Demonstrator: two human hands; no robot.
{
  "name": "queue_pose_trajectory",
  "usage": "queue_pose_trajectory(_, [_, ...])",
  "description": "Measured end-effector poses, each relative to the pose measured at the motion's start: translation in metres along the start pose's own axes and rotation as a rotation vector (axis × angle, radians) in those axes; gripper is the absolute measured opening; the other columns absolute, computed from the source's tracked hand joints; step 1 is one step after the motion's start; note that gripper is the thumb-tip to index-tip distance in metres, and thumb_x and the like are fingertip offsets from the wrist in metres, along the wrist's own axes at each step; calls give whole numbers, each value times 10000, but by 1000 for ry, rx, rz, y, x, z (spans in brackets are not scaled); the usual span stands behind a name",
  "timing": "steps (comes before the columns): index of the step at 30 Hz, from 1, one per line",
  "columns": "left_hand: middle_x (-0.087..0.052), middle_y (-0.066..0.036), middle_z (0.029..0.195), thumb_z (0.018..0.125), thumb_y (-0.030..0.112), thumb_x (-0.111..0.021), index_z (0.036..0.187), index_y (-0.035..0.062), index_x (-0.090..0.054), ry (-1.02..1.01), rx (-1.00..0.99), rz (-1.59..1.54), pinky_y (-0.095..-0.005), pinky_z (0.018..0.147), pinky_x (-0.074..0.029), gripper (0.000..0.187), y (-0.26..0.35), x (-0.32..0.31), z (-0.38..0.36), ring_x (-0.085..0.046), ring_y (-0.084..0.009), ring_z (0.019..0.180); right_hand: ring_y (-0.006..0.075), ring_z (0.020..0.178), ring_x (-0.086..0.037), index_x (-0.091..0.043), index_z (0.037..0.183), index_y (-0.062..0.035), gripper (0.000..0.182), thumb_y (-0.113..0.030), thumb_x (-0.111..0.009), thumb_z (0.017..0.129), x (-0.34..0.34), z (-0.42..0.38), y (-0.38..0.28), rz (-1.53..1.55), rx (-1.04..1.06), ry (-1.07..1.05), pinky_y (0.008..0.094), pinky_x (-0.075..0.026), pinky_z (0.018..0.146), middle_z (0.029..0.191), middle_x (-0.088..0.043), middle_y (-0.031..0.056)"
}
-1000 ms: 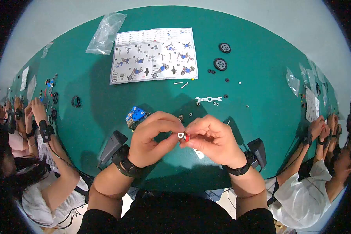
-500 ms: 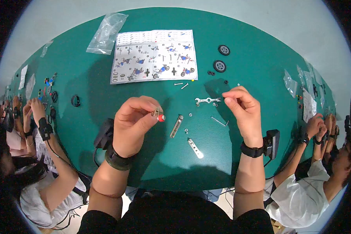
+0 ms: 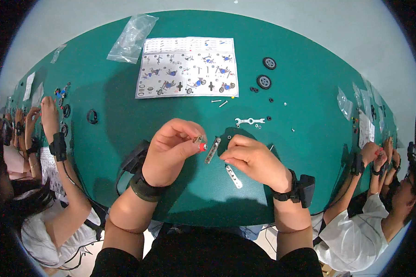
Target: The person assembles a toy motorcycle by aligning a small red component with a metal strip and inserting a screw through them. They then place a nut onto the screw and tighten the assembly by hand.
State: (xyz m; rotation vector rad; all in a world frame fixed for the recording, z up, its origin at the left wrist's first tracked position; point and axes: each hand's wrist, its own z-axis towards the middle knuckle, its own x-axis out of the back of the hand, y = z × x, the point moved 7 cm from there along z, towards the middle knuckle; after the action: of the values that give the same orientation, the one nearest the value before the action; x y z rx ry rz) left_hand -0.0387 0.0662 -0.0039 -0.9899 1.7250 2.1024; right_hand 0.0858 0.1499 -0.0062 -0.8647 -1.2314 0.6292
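Note:
My left hand (image 3: 171, 150) pinches a small metal bracket (image 3: 198, 139) with a red piece (image 3: 202, 147) at its end. My right hand (image 3: 252, 159) has its thumb and fingertips pressed together low over the table; whether anything is between them is hidden. Between the hands a perforated metal strip (image 3: 212, 150) lies on the table, close to the left fingertips. A second metal strip (image 3: 233, 177) lies just below the right fingertips. Part of a hex key (image 3: 271, 147) shows behind the right hand.
Beyond my hands lie a wrench (image 3: 249, 121), screws (image 3: 223, 103), an instruction sheet (image 3: 187, 69), two wheels (image 3: 264, 82) and a plastic bag (image 3: 133, 39). A black ring (image 3: 92, 116) lies left. Co-workers' hands (image 3: 50, 113) are busy at both sides of the green table (image 3: 185, 203).
My right hand has moved left and nearer to me, from beside the wrench to the area by the metal strips. My left hand, still holding the bracket, has shifted slightly right.

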Motion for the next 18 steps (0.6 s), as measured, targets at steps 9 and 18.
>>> queue_pose_trajectory(9, [-596, -75, 887, 747, -28, -620, 860, 52, -591, -203, -178, 612, -298, 703, -450, 142, 10, -26, -4, -570, -183, 801, 132, 755, -592, -563, 879, -18, 50, -22, -576, 831, 13, -7, 14, 698, -224, 236, 264, -489, 659, 868, -597, 68])
queue_pose_trajectory(18, [-608, -28, 888, 635, 16, -677, 847, 107, -642, -357, -478, 1116, -297, 629, -435, 234, 17, -55, -10, -574, -200, 734, 92, 774, -573, -581, 884, -29, 50, -14, -581, 836, 1, -8, 2, 965, -199, 139, 214, -461, 670, 865, -585, 30])
